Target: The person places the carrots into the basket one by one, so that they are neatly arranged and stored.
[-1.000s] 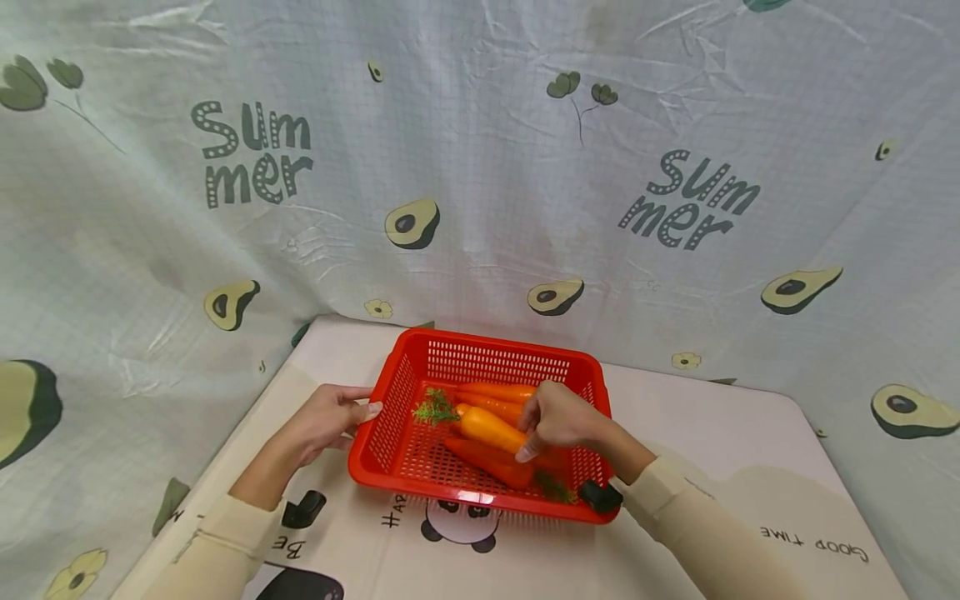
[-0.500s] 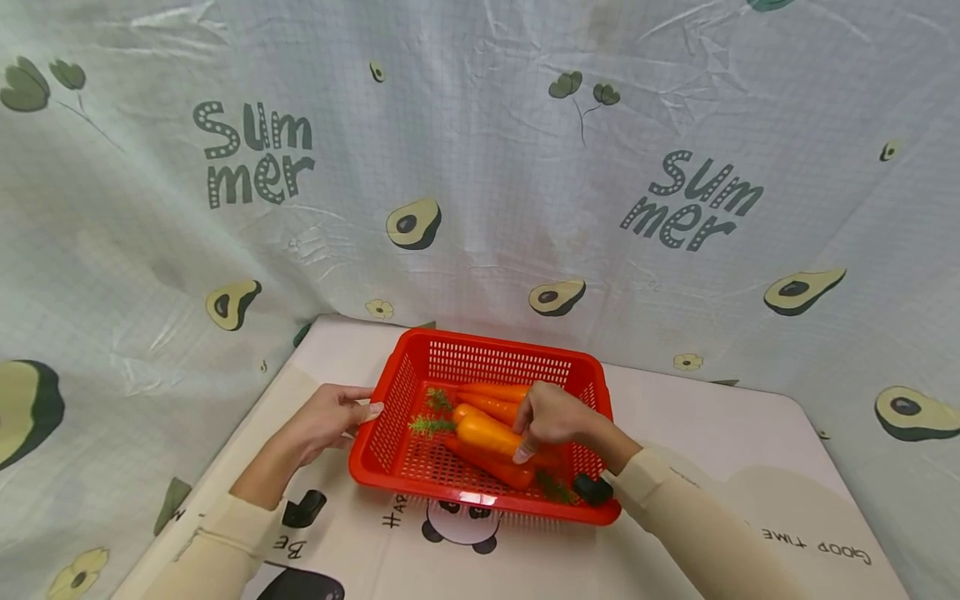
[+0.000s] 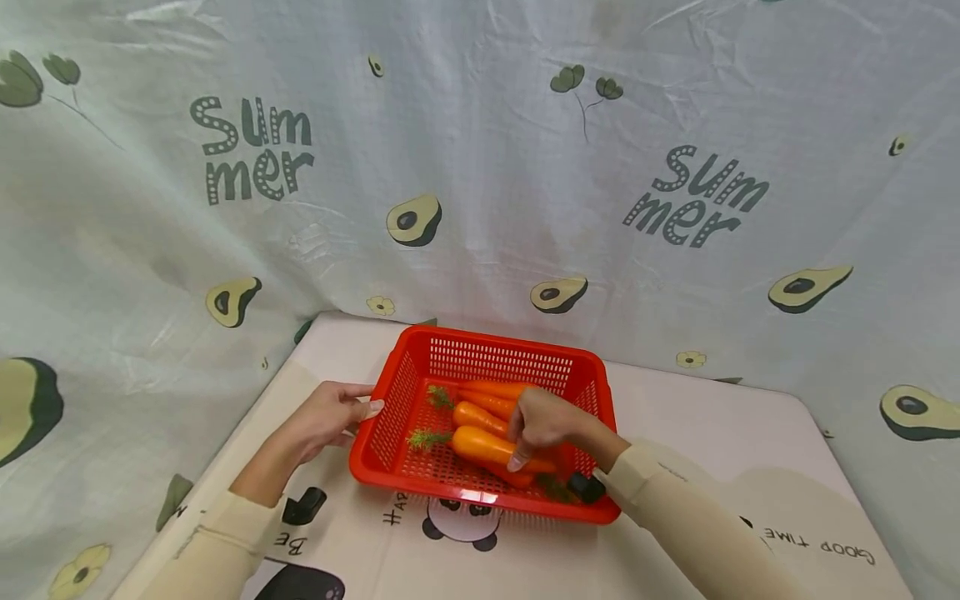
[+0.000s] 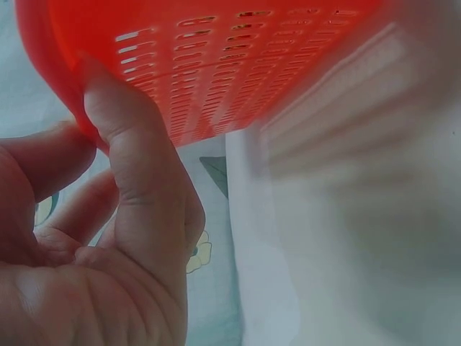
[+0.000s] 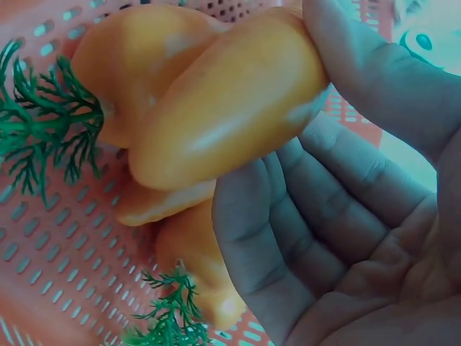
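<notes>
My left hand pinches the left rim of a red plastic basket, the thumb on the rim and the fingers outside. In the left wrist view the thumb presses the slotted basket wall. My right hand reaches inside and grips an orange carrot with a feathery green top pointing left. The right wrist view shows thumb and fingers around the glossy held carrot. Just behind it lies another leafy-topped carrot. Farther back, more carrots lie side by side, their right ends hidden by my hand.
The basket stands on a pale table printed with pandas and lettering. A white curtain with avocado prints hangs behind and beside the table. Dark wrist devices sit under my left wrist and right wrist.
My right hand has moved slightly toward the basket's front with the carrot, which now covers much of the front carrot. The carrot behind it has come into view. My left hand stays at the rim.
</notes>
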Action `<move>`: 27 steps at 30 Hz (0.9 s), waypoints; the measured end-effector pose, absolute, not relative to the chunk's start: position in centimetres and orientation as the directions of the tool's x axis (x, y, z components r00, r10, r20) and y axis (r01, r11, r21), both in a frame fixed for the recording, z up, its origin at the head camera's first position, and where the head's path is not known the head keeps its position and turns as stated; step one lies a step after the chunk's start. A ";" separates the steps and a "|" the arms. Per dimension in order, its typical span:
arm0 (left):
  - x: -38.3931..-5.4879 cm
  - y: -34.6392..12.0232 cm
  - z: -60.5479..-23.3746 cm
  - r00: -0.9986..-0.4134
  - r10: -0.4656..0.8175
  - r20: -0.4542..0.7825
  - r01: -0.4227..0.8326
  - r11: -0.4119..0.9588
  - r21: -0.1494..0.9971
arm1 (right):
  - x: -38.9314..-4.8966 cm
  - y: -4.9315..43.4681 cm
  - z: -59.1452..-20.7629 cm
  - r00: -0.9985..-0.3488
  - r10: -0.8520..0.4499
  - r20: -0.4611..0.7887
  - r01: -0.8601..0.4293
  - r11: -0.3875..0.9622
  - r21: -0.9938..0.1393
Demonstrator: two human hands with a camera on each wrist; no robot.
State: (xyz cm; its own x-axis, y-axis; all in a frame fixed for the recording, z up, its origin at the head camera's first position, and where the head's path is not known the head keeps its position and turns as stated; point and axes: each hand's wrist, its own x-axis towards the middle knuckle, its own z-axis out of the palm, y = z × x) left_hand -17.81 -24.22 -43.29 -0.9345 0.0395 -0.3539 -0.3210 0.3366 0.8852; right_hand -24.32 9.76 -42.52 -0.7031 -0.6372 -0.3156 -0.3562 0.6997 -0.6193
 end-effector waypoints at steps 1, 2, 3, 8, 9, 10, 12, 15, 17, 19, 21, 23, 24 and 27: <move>-17.8 -24.3 -43.3 -0.935 0.039 -0.354 -0.321 0.334 0.886 | -24.2 9.7 -42.5 -0.705 -0.639 -0.309 -0.362 0.698 -0.617; -17.8 -24.3 -43.3 -0.935 0.044 -0.352 -0.318 0.335 0.887 | -24.2 9.6 -42.6 -0.703 -0.641 -0.308 -0.371 0.700 -0.611; -17.8 -24.3 -43.2 -0.934 0.044 -0.354 -0.321 0.331 0.887 | -24.2 9.5 -42.6 -0.699 -0.645 -0.309 -0.375 0.699 -0.609; -17.8 -24.2 -43.1 -0.932 0.049 -0.360 -0.325 0.329 0.887 | -24.1 9.3 -43.0 -0.677 -0.664 -0.316 -0.415 0.700 -0.581; -17.8 -24.2 -43.1 -0.931 0.044 -0.362 -0.329 0.326 0.886 | -24.1 9.2 -43.0 -0.681 -0.662 -0.313 -0.425 0.705 -0.567; -17.9 -24.2 -43.1 -0.932 0.047 -0.360 -0.326 0.329 0.887 | -24.0 9.2 -43.0 -0.686 -0.656 -0.315 -0.428 0.713 -0.555; -17.9 -24.2 -43.1 -0.933 0.044 -0.358 -0.324 0.330 0.887 | -23.9 9.0 -42.9 -0.692 -0.652 -0.310 -0.441 0.722 -0.533; -18.0 -24.3 -43.2 -0.933 0.040 -0.358 -0.326 0.329 0.886 | -23.6 8.8 -42.7 -0.690 -0.661 -0.295 -0.476 0.722 -0.502; -18.1 -24.3 -43.2 -0.934 0.044 -0.355 -0.321 0.332 0.887 | -23.5 8.6 -42.6 -0.685 -0.668 -0.290 -0.496 0.720 -0.485; -18.0 -24.4 -43.2 -0.935 0.046 -0.352 -0.317 0.334 0.888 | -23.3 8.4 -42.5 -0.688 -0.665 -0.291 -0.503 0.726 -0.469; -17.9 -24.4 -43.2 -0.937 0.052 -0.346 -0.310 0.336 0.889 | -23.2 8.4 -42.6 -0.681 -0.668 -0.299 -0.513 0.727 -0.457; -17.9 -24.4 -43.2 -0.937 0.052 -0.346 -0.310 0.334 0.890 | -23.1 8.3 -42.7 -0.673 -0.673 -0.307 -0.521 0.726 -0.449; -17.9 -24.4 -43.2 -0.937 0.052 -0.345 -0.310 0.334 0.890 | -23.1 8.3 -42.8 -0.668 -0.677 -0.308 -0.526 0.723 -0.448; -17.9 -24.4 -43.2 -0.937 0.055 -0.345 -0.309 0.331 0.892 | -23.1 8.4 -43.0 -0.657 -0.690 -0.302 -0.544 0.712 -0.444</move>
